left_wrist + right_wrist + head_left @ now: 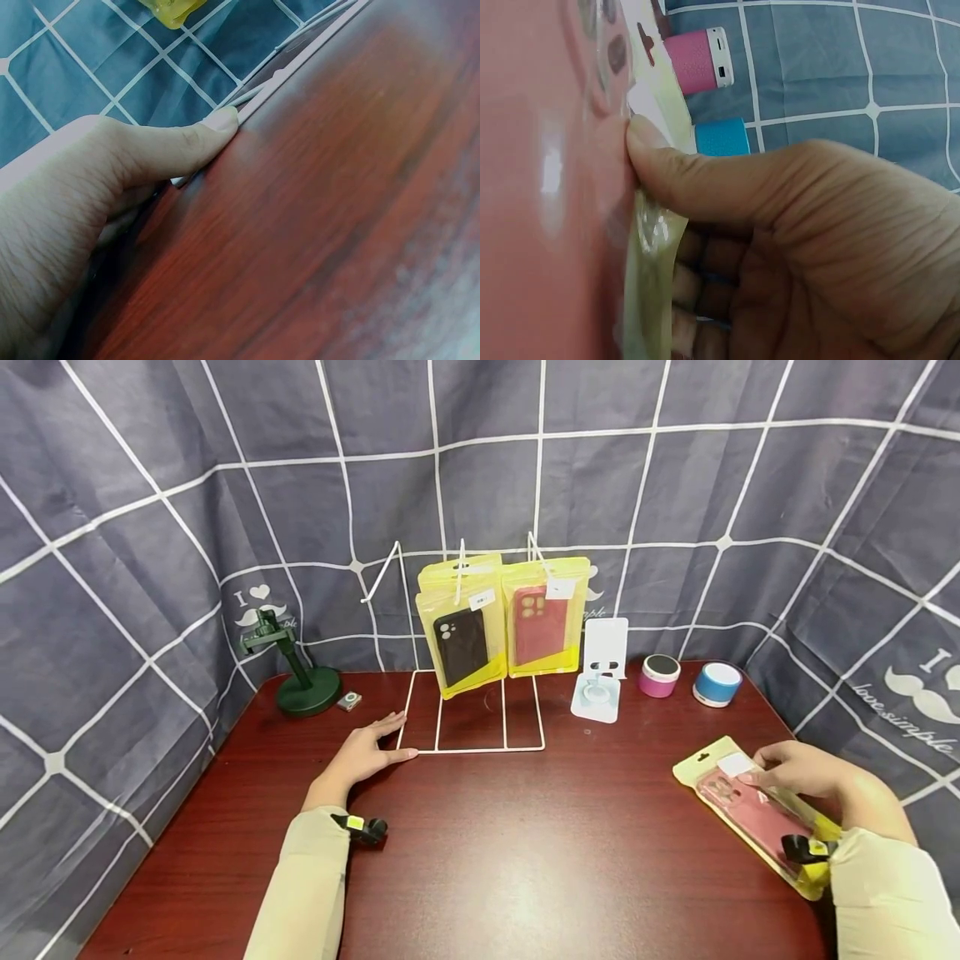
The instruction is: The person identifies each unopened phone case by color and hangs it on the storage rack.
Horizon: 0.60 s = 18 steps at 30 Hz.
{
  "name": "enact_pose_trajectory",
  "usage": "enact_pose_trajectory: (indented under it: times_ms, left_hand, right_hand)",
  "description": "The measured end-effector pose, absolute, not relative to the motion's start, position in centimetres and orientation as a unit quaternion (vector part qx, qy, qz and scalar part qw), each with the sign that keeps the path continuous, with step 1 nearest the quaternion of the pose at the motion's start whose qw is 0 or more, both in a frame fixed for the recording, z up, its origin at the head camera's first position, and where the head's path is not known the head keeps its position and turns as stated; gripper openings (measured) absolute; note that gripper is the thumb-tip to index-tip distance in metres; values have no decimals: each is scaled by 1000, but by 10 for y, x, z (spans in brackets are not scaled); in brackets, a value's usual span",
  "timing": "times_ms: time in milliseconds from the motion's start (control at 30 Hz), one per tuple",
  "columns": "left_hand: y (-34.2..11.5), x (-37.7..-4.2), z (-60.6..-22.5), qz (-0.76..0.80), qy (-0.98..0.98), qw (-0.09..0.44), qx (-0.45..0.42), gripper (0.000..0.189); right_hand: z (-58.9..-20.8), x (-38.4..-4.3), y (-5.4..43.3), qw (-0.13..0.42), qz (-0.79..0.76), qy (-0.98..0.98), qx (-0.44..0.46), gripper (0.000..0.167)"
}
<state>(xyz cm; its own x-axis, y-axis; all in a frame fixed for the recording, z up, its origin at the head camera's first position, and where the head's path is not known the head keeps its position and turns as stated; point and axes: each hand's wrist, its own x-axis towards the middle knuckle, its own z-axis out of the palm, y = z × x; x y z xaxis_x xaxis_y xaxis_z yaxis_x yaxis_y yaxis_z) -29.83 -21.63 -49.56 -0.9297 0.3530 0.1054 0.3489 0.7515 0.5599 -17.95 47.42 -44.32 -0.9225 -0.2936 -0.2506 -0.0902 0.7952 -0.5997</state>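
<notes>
My right hand (813, 768) pinches a yellow-edged clear pouch with a pink phone case (750, 814) by its side edge, thumb on the front. The pouch tilts over the right of the table, its hang hole toward the back left. In the right wrist view my thumb lies beside the white label, and the curled fingers are behind the pouch. My left hand (363, 752) rests at the front left corner of a white wire display rack (480, 750), thumb against its front wire and fingers extended along its left side. Pouches with a black phone case (461, 647) and a pink phone case (538, 635) hang from its hooks.
A green phone stand (307, 689) and a small square gadget (349, 701) stand left of the rack. To its right are a white folding stand (597, 693), a pink speaker (659, 677) and a blue speaker (717, 685). Behind hangs a grey checked curtain (495, 485).
</notes>
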Motion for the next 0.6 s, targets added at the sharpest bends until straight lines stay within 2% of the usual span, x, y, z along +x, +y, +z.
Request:
enact_pose_trajectory:
  times_ms: [67,233,433,600]
  left_hand:
    - [-217,-298,-496,298,936,5,186,87]
    - [-217,-298,-494,296,937,4,188,88]
    - [-217,-297,-494,300,935,0,187,88]
    - [-217,-297,-496,304,934,2,187,89]
  right_hand:
    - [-444,-180,472,162,-338,919,-121,14]
    - [-434,-181,457,105,-416,890,-157,8]
    - [-393,-179,408,56,-523,839,-138,19]
    - [-355,-170,357,-22,-579,804,-133,15]
